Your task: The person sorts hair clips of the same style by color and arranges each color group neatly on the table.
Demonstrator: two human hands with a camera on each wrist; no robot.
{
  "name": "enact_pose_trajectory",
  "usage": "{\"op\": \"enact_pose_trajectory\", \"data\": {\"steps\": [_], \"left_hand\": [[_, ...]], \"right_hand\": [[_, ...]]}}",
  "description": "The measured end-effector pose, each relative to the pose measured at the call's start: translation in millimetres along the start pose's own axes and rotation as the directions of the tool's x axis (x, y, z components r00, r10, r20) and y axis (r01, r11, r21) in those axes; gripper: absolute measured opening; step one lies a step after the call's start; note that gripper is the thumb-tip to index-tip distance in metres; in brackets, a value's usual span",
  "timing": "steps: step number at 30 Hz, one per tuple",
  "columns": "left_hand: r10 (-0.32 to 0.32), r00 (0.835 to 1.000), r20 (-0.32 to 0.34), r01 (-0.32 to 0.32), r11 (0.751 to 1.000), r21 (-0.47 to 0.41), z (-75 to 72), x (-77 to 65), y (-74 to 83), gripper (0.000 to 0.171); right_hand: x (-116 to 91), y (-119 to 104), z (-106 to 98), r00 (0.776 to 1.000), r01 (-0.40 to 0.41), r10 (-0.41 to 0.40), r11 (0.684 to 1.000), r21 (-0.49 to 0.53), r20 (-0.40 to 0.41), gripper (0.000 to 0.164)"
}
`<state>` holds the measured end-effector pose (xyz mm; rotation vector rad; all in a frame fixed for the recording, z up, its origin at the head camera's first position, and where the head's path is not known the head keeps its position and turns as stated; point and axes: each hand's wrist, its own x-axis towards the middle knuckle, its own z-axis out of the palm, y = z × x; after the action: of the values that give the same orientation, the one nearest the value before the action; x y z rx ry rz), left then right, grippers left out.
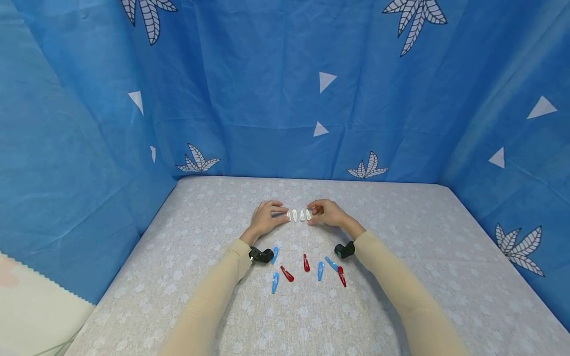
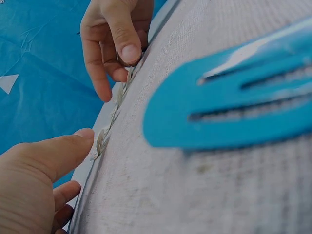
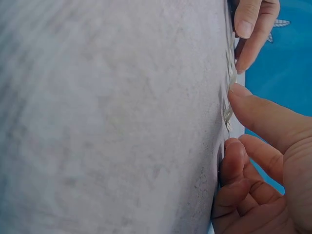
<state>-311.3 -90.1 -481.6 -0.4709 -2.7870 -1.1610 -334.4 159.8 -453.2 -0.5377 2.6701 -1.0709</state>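
Several white hair clips [image 1: 302, 215] lie side by side in a short row on the patterned cloth. My left hand [image 1: 268, 217] rests at the left end of the row, its thumb and fingertips close about the outermost clip. At the right end, my right hand [image 1: 328, 213] has thumb and index finger spread around the last white clip. The thumb [image 3: 246, 100] overlaps the row in the right wrist view, while the other fingers bend loosely below. From the left wrist, the white clips [image 2: 101, 141] appear edge-on between both hands.
Nearer the body lie loose blue hair clips [image 1: 320, 271] and red hair clips [image 1: 306, 263], scattered between the forearms. One blue clip [image 2: 219, 102] looms large before the left wrist camera. Blue curtains [image 1: 276, 99] hang behind and beside the cloth-covered table [image 1: 178, 257].
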Motion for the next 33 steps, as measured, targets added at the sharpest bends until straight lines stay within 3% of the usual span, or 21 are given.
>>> {"op": "enact_pose_trajectory", "data": {"steps": [7, 11, 16, 20, 26, 33], "left_hand": [[0.028, 1.000, -0.013, -0.028, 0.999, -0.029, -1.5, -0.2, -1.2, 0.038], [0.043, 0.999, 0.008, -0.042, 0.993, -0.106, -4.5, -1.9, -1.3, 0.040], [0.035, 0.998, 0.058, -0.020, 0.969, -0.245, -9.8, -8.2, -1.7, 0.047], [0.020, 0.996, 0.082, 0.005, 0.957, -0.290, -14.7, -16.1, 0.1, 0.054], [0.019, 0.997, 0.074, 0.000, 0.967, -0.256, -20.6, -28.0, 5.5, 0.057], [0.132, 0.989, 0.062, -0.122, 0.981, -0.150, -28.9, -52.4, 21.6, 0.057]], "right_hand": [[-4.7, 3.1, -2.4, 1.000, 0.016, -0.016, 0.999, 0.042, -0.001, 0.055], [-12.2, 3.3, -4.2, 0.999, 0.052, -0.052, 0.997, 0.052, -0.006, 0.057], [-24.0, 3.9, -6.3, 0.995, 0.095, -0.094, 0.993, 0.076, -0.013, 0.057], [-33.9, 2.4, -8.0, 0.993, 0.118, -0.117, 0.990, 0.080, -0.020, 0.057], [-49.2, -0.7, -7.9, 0.991, 0.136, -0.134, 0.988, 0.073, -0.028, 0.056], [-69.8, -14.3, -6.6, 0.980, 0.198, -0.197, 0.977, 0.082, -0.022, 0.055]]}}
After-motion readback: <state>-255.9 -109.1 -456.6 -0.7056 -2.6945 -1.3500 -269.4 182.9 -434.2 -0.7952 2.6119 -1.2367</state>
